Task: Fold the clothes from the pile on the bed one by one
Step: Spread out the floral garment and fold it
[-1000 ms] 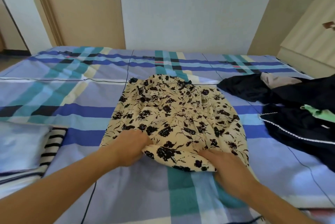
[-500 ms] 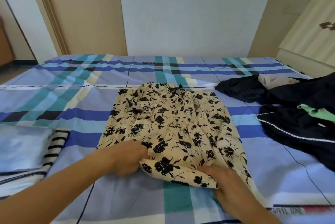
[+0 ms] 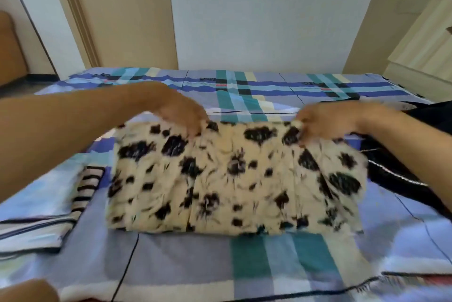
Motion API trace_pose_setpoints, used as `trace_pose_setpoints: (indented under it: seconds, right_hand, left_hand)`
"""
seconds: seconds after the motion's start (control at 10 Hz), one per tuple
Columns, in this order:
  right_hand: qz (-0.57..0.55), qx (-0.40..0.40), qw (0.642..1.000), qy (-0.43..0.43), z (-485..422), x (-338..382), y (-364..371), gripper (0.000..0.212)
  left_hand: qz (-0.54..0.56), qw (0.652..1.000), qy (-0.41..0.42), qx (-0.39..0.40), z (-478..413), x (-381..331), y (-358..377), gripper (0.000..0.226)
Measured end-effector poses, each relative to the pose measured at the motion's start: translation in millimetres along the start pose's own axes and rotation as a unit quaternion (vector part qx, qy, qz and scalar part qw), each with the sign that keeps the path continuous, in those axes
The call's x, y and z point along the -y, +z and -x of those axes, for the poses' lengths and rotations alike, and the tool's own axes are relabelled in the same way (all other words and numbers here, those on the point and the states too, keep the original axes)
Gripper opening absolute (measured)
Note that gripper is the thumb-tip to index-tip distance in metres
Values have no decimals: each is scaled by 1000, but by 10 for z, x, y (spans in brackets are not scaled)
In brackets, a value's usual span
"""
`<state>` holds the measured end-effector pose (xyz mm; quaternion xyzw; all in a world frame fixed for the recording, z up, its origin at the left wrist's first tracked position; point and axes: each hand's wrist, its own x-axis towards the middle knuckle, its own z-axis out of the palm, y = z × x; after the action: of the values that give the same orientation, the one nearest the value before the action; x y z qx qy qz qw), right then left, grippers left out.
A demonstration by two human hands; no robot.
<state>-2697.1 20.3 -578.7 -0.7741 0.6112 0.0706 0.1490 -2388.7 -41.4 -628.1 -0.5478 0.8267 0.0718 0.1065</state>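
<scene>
Far L on the bed (image 3: 171,260) we see a folded stack (image 3: 41,218), striped + pale blue pieces, lying flat just beside the garment's L edge. Next is the left hand (image 3: 183,115), fingers curled down and pinching the far edge of the cream floral garment (image 3: 234,179) near its far-L corner. The garment sits mid-bed right in front of us, a wide rectangle w/ black flower print, its near edge resting on the plaid sheet. The frame is motion-blurred, so we can't tell the layer count. The right hand (image 3: 322,123) is also clamped on that far edge, toward the far-R corner, bunching the cloth. The hands are well apart, w/ the garment spanning between them and running back toward us. Far R is a dark clothes pile (image 3: 401,186) w/ white trim, at the garment's R edge. We can't tell if they touch. A door (image 3: 117,13) stands back L.
</scene>
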Motion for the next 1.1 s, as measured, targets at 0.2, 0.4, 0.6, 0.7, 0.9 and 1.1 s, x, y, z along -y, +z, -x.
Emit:
trace_pose_setpoints:
  seconds: [0.2, 0.4, 0.6, 0.7, 0.9, 1.1]
  right_hand:
    - [-101, -289, 952, -15, -630, 51, 557, 56]
    - [-42, -130, 991, -11, -717, 76, 2319, 77]
    - [-32, -133, 991, 7, -810, -10, 2297, 73]
    - [-50, -152, 986, 36, -682, -231, 2348, 78]
    - [-22, -130, 970, 203, -209, -905, 2386, 75]
    - [-278, -189, 893, 299, 302, -812, 2215, 93]
  left_hand:
    - [116, 977, 16, -176, -260, -179, 53, 52]
    - [78, 995, 40, -57, -104, -452, 1659, 86]
    - [69, 993, 43, -81, -170, -345, 1799, 92]
    - [77, 991, 41, -97, -176, -322, 1809, 88]
    - [93, 991, -6, -101, -190, -251, 1796, 96]
    - [101, 979, 78, -156, -73, -616, 1534, 75]
